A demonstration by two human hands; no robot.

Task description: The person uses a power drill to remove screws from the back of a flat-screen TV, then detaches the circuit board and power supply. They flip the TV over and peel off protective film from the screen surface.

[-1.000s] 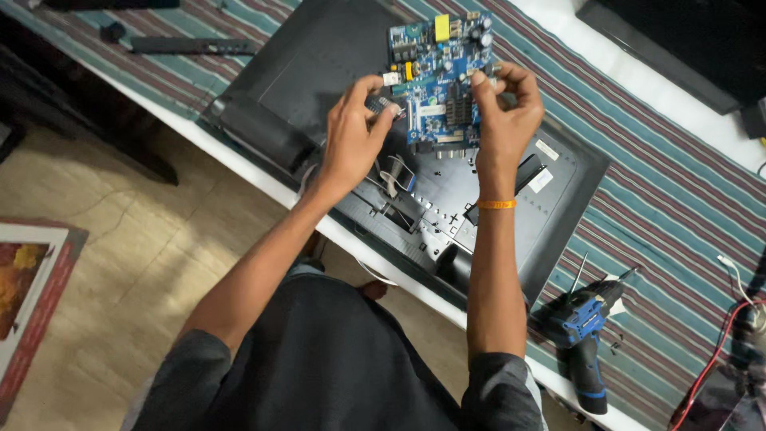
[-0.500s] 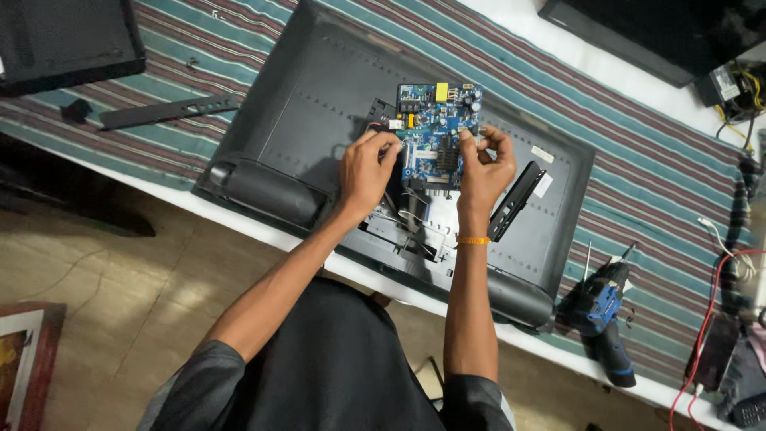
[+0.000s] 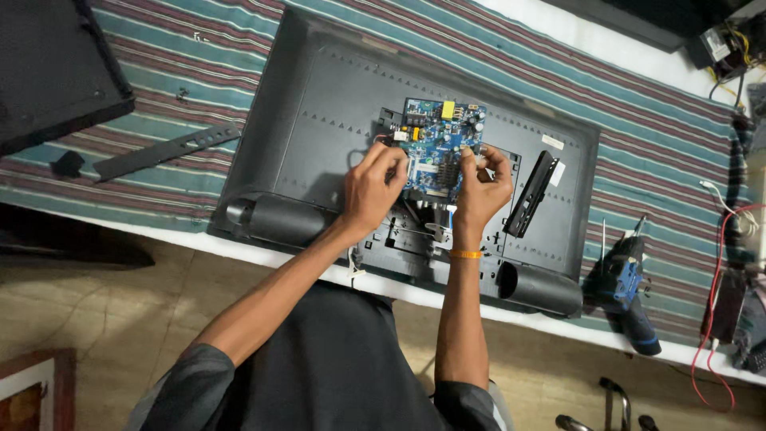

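Observation:
A blue circuit board (image 3: 440, 142) sits over the back of a black flat-screen panel (image 3: 335, 112) that lies face down on a striped cloth. My left hand (image 3: 373, 187) grips the board's left edge. My right hand (image 3: 483, 187), with an orange band on the wrist, grips the board's right edge. The lower part of the board is hidden behind my fingers. Below the board, metal brackets and a cable show in the panel's open recess (image 3: 415, 231).
A blue and black cordless drill (image 3: 626, 287) lies on the cloth to the right. A loose black bracket (image 3: 533, 193) rests on the panel; another black strip (image 3: 166, 150) lies at left. A second dark panel (image 3: 56, 72) is top left. Red wires (image 3: 714, 303) hang at far right.
The view has shifted, so the panel sits more centrally. Both hands have brought the circuit board down from a raised position onto the back of the panel.

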